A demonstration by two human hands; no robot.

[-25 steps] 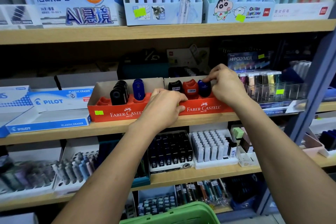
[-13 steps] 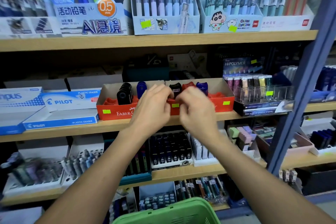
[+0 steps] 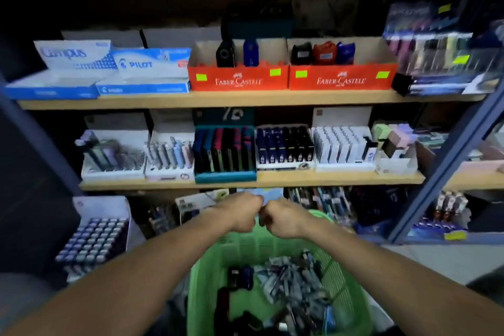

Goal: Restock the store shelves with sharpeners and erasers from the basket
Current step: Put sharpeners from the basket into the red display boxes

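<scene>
Both hands hover above the far rim of the green basket (image 3: pixel 215 259), knuckles almost touching. The left hand (image 3: pixel 241 211) and the right hand (image 3: pixel 283 218) have curled fingers; whether they hold anything I cannot tell. The sharpeners (image 3: pixel 241 277) lie below, toward the person, slightly nearer the left hand; their long axis is too blurred to tell.

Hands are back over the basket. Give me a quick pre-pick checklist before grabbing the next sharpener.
1. Green plastic basket within reach, below both hands: ok.
2. Stock left: a dark blue sharpener lies among the basket's contents: ok.
3. Left hand free: cannot tell, fingers curled and blurred.
4. Right hand free: cannot tell, same reason.
5. Room in right orange Faber-Castell cardboard tray: ok, three sharpeners, free space beside them.
6. Room in left orange Faber-Castell tray: ok, two upright sharpeners.
</scene>
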